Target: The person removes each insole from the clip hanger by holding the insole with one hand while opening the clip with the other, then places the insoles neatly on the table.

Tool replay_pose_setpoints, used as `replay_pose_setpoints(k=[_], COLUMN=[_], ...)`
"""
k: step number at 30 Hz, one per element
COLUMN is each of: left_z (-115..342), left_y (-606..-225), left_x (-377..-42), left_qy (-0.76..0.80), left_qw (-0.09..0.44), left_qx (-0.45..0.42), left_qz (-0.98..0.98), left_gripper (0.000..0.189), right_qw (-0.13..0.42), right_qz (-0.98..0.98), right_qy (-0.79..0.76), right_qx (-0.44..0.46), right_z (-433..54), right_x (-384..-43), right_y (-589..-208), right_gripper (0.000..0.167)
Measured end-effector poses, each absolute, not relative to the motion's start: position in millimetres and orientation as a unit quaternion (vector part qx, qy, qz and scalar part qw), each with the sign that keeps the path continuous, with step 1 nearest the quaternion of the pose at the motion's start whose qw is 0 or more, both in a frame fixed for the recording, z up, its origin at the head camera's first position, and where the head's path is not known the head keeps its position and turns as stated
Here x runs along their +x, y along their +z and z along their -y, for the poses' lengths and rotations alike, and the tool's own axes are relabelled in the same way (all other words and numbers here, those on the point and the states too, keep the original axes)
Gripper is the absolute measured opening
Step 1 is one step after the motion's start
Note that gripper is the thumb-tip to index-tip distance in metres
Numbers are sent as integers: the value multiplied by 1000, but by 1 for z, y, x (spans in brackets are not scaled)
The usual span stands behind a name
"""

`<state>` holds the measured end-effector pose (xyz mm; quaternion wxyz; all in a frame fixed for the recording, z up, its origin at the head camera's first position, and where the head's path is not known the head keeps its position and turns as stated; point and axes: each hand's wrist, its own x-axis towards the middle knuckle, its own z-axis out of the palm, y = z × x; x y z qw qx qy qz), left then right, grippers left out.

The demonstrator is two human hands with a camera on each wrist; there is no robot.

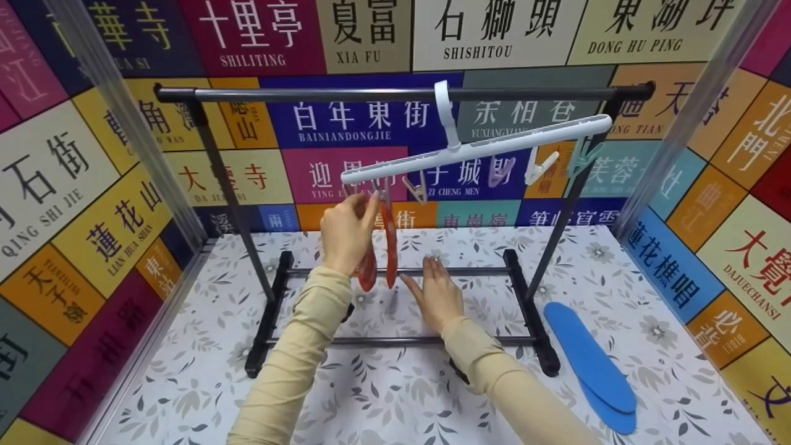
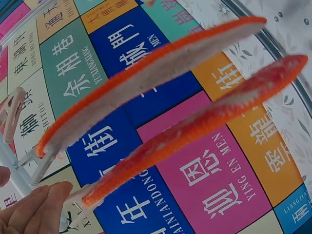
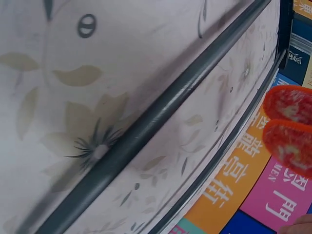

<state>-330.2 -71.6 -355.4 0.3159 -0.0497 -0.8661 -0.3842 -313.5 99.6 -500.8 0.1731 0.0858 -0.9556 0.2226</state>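
Two red-orange insoles [image 1: 391,250] hang from clips under the left end of a white clip hanger [image 1: 525,137], which tilts down to the left. Up at that end my left hand [image 1: 347,230] pinches a clip [image 2: 87,196] that holds one of the insoles. In the left wrist view, the nearer insole [image 2: 195,126] shows its red face and the farther insole [image 2: 136,80] its pale side. My right hand [image 1: 440,295] is low beside the insoles, fingers straight, holding nothing; the right wrist view shows the insoles' lower ends at its right edge.
The hanger hooks over the top bar [image 1: 278,95] of a black rack standing on a floral-covered table [image 1: 185,383]. More clips, including a white clip [image 1: 541,167], hang along the hanger. Two blue insoles [image 1: 587,352] overlap on the table at right.
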Motion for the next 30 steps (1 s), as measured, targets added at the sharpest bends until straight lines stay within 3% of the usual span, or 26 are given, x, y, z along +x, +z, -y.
replay_pose_setpoints(k=[9, 20, 30], left_z=[65, 64, 60], left_y=[-353, -349, -342], left_x=[-339, -353, -363], left_qy=[-438, -470, -470], left_qw=[268, 237, 251], left_qx=[-72, -29, -4], left_qz=[855, 850, 846], left_gripper=[49, 54, 37], right_qw=[193, 153, 128], right_qz=[958, 967, 972], right_qy=[187, 156, 141], right_qx=[102, 131, 138], right_z=[-92, -81, -72], right_x=[-326, -335, -339], right_y=[-487, -471, -471], right_gripper=[84, 101, 99])
